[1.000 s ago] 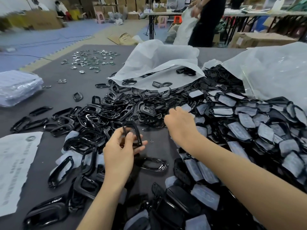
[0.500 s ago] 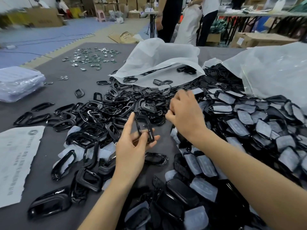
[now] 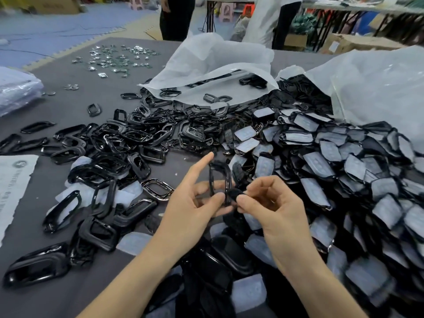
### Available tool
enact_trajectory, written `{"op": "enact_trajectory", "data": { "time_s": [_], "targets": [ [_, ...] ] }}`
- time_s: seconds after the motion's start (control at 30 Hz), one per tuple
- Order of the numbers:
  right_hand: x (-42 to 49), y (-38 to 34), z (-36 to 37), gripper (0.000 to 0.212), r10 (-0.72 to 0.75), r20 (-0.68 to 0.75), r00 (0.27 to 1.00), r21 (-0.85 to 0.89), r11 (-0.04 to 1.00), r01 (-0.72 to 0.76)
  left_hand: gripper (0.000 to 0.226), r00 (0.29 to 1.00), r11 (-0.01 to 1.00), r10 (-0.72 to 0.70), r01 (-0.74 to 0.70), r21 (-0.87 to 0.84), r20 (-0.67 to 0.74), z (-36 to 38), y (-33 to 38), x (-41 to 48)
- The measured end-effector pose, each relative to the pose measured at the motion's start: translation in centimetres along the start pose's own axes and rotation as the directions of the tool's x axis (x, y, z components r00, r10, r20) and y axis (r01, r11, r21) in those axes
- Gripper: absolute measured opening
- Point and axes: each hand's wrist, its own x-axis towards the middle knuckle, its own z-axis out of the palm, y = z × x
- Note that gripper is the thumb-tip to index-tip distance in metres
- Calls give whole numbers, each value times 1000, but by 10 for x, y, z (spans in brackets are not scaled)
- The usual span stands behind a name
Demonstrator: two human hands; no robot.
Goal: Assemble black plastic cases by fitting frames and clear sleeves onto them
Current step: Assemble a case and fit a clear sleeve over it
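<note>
A black frame [image 3: 219,177] is held upright in the lower middle of the view by the left hand [image 3: 192,205], above the grey table [image 3: 68,106]. It is clamped between the thumb and the curled lower fingers, while the index finger is stretched up beside its left edge. At the lower right corner of this frame a small black part [image 3: 235,194] is pinched by the right hand [image 3: 275,210], with thumb and forefinger closed on it and the other fingers curled beneath. The part appears to touch the frame, but its exact shape cannot be told through the blur.

A heap of loose frames [image 3: 137,138] is spread across the middle left. A heap of black cases [image 3: 344,171], faced with pale clear sleeves, is piled over the right side down to the lower edge. A white bag [image 3: 218,58] is laid open in the upper middle, with frames lying under its edge, and a second bag [image 3: 378,88] is slumped in the upper right. Small shiny metal pieces [image 3: 114,58] are scattered in the upper left. A printed paper sheet [image 3: 11,187] is seen at the left edge, and a clear-wrapped bundle [image 3: 16,92] above it. Two standing persons are cut off by the top edge, one in dark clothes [image 3: 176,17] and one in white [image 3: 266,19].
</note>
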Motion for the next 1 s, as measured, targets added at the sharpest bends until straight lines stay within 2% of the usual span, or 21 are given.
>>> {"op": "enact_trajectory", "data": {
  "time_s": [0.07,0.3,0.53,0.8,1.0],
  "targets": [
    [-3,0,1,32,-26,12,1000,-16,1000,26,63,1000,1000,-8,7,19,22,0,-1,0],
    [-6,-2,1,20,-107,53,993,-144,983,113,59,1000,999,-9,7,43,30,1,-3,0],
    [-7,-5,-4,24,-134,18,991,-218,967,135,53,999,999,-7,5,35,51,0,-3,-1],
    [-6,-5,0,7,51,23,998,95,994,-53,51,1000,999,-17,17,27,0,-1,-4,1],
    [-7,-10,0,18,83,3,997,163,983,-82,44,999,999,-38,38,-27,30,0,-4,0]
  ]
}}
